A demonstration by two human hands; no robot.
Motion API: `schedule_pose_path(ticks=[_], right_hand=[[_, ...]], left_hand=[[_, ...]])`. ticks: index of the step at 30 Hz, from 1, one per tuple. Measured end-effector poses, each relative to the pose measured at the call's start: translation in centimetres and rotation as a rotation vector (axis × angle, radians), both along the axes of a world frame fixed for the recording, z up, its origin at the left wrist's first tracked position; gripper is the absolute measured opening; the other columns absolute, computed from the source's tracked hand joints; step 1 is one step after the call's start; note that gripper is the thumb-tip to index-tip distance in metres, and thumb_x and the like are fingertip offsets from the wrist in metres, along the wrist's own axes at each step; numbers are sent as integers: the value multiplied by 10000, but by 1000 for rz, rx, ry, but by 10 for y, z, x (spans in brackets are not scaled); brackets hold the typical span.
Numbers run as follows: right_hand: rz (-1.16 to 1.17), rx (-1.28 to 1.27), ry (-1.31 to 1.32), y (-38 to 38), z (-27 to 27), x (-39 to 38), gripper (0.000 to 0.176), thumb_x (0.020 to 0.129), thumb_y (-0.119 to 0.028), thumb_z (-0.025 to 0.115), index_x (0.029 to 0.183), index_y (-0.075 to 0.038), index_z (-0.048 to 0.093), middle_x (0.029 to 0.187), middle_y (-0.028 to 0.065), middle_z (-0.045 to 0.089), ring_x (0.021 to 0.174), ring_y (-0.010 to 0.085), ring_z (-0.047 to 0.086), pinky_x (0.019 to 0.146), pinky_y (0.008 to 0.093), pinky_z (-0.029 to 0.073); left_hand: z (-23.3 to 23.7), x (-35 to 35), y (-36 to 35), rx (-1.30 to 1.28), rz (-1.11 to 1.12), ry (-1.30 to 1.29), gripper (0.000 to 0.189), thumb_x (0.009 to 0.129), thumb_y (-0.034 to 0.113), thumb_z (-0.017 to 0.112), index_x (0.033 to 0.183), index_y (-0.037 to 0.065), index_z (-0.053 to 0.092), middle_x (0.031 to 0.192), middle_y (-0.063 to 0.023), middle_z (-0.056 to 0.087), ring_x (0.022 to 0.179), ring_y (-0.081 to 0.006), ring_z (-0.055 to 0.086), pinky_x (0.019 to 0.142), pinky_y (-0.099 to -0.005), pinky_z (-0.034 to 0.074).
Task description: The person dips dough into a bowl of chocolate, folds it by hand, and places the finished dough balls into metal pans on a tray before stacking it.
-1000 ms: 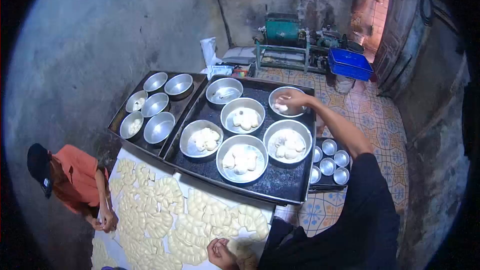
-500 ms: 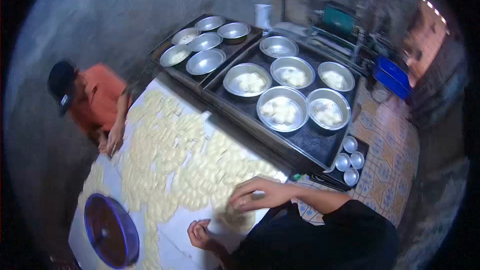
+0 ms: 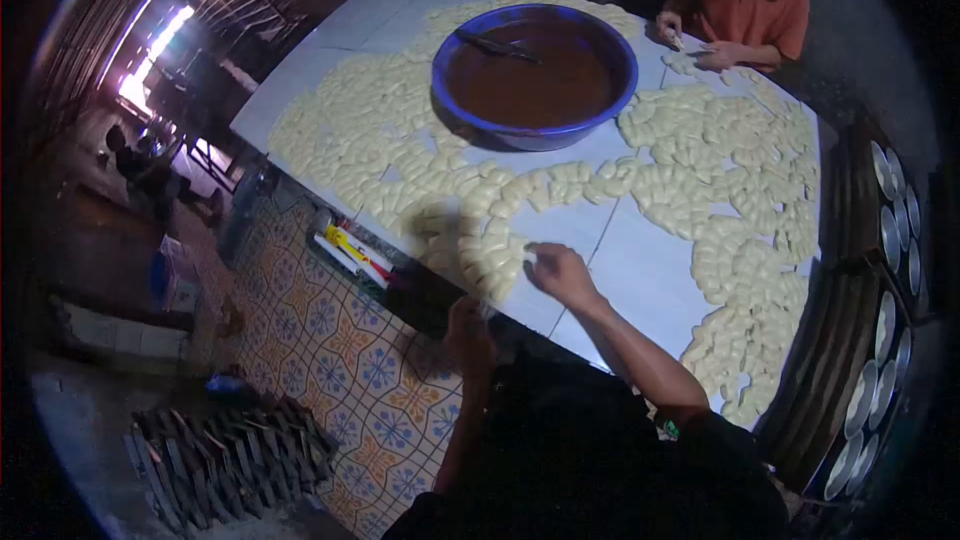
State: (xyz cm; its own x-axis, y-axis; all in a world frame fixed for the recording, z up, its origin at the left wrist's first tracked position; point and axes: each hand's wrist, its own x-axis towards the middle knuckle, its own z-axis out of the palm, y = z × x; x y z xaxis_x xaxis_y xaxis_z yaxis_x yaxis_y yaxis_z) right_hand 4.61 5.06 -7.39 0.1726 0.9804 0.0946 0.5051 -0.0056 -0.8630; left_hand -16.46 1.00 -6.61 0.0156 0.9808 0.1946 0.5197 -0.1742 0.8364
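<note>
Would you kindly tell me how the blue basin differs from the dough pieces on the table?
The blue basin is brown inside, while the dough pieces are pale throughout. The blue basin is one large vessel; the dough pieces are small and numerous. Both rest on the white table.

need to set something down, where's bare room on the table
Bare table: between the right hand and the dough pieces further right; also the far-left corner, beyond the dough left of the blue basin. Dough crowds the basin's left and the table's right side.
</note>
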Motion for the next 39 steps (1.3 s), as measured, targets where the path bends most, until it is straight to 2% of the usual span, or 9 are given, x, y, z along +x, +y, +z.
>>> schedule_pose_path(ticks=[4,10,13,17,21,26,33,37,39], right_hand=[[-9,39,-384,46,-7,-25,213,716,-98,636,908,-7,642,734,194,625,761,373,608,708,393,489],[-386,215,468,-12,34,23,162,837,-100,626,942,21,603,859,68,625,812,133,583,747,275,473],[-335,433,378,-64,83,61,230,832,-91,613,1054,-33,593,1094,123,553,1044,191,551,839,315,463],[30,241,-125,-101,127,51,350,736,-22,613,1086,-22,589,1073,189,563,1066,349,545,928,400,437],[-213,238,334,-117,117,64,315,823,-53,569,1132,6,572,1102,153,565,1054,267,552,896,355,445],[-268,284,210,-118,91,69,299,795,14,644,1093,-5,641,1045,104,550,926,190,561,744,286,471],[-235,169,293,-135,86,91,231,865,-48,583,1081,4,647,1016,74,538,871,148,541,739,260,447],[-108,383,332,-125,80,102,435,967,-381,439,1063,-1,629,1188,110,506,1137,256,467,935,377,399],[19,313,418,-125,84,88,431,942,-419,472,1072,-41,634,1268,118,493,1203,285,423,990,424,356]], left_hand=[[7,34,15,158,-195,114,558,822,91,586,1345,31,401,1339,-188,445,1237,-336,427,1003,-431,344],[-17,56,30,12,-317,477,594,866,272,556,1370,15,375,1462,-200,301,1379,-335,241,1049,-644,151],[17,69,15,-167,-339,-108,475,901,259,563,1286,-3,472,1348,-174,471,1251,-304,448,1021,-487,336],[76,121,-2,-1043,-537,-1389,332,969,238,488,1210,11,518,1039,-65,602,989,-193,579,858,-316,454],[71,152,-5,-887,-447,-1350,335,988,177,396,1264,-4,453,1149,-112,567,1056,-220,550,899,-371,451],[76,182,-30,-712,-564,-1210,445,989,162,389,1378,-44,327,1243,-165,524,1099,-226,543,968,-358,413],[72,177,-37,-485,-399,-363,205,887,106,596,1034,-32,630,924,-46,628,837,-89,548,736,-239,451],[76,183,-35,-572,-518,-186,115,831,80,637,857,-29,665,821,-38,637,755,-62,532,663,-231,431],[65,184,-35,-899,-576,-1012,275,836,212,634,988,-17,619,956,-59,614,893,-107,547,796,-286,429]])
